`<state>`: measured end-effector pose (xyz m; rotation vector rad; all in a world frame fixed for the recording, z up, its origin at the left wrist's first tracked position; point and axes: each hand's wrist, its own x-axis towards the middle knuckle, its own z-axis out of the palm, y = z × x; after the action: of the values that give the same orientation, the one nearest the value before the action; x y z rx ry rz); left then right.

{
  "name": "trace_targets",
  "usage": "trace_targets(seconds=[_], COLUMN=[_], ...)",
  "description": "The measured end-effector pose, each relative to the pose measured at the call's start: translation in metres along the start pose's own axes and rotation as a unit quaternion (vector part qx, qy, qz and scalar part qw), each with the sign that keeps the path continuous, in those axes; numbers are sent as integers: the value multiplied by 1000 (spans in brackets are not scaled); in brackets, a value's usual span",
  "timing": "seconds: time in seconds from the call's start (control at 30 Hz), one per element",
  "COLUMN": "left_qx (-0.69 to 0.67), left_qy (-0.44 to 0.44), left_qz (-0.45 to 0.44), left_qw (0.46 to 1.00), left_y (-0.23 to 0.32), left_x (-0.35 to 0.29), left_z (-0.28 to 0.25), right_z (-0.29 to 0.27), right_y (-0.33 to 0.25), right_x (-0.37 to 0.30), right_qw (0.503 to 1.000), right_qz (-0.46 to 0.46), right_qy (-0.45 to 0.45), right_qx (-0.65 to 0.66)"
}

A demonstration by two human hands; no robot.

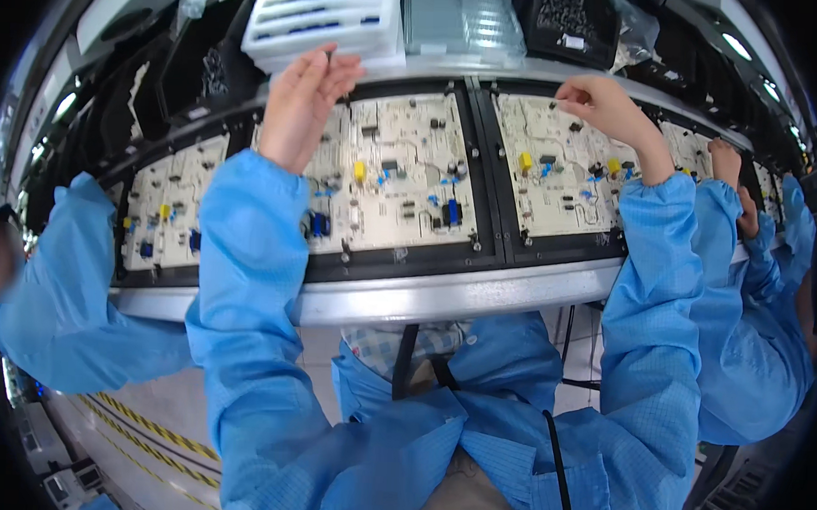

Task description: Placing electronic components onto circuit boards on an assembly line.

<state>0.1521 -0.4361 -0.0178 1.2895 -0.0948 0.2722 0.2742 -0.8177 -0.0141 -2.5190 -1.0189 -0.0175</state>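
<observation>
From where I stand, two pale circuit boards, the nearer-left board (387,225) and the right board (538,202), sit in black frames (486,181) behind the tabletop's (452,295) metal front edge. The left hand (308,96) is raised near the white tray (393,17) at the far edge, fingers loosely curled; the right hand's (606,109) fingers bunch over the right board's far left corner (whether either grasps a part, I can't tell). I'd keep fingertips light and sleeves clear of the components.

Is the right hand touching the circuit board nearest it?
Cannot tell: the head view shows the right hand overlapping the circuit board, hiding any contact or gap.
</observation>
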Motion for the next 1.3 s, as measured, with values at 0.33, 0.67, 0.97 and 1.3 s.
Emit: trace_targets(seconds=[0.33,0.67,0.97,1.3], left_qx=[8,50,105,366], left_qy=[9,17,-14,-257], left_qz=[17,8,-10,102], left_qw=[1000,999,994,888], left_y=[-10,-4,-4,-11], left_x=[1,-14,-21,-85], left_z=[8,5,20,131], right_z=[-43,-28,-39,-26], right_y=[136,137,118,44], right_x=[137,185,143,-19], right_qw=[956,900,940,917], right_qz=[68,299,53,104], right_qy=[202,-66,109,383], right_qx=[-201,-311,-318,-27])
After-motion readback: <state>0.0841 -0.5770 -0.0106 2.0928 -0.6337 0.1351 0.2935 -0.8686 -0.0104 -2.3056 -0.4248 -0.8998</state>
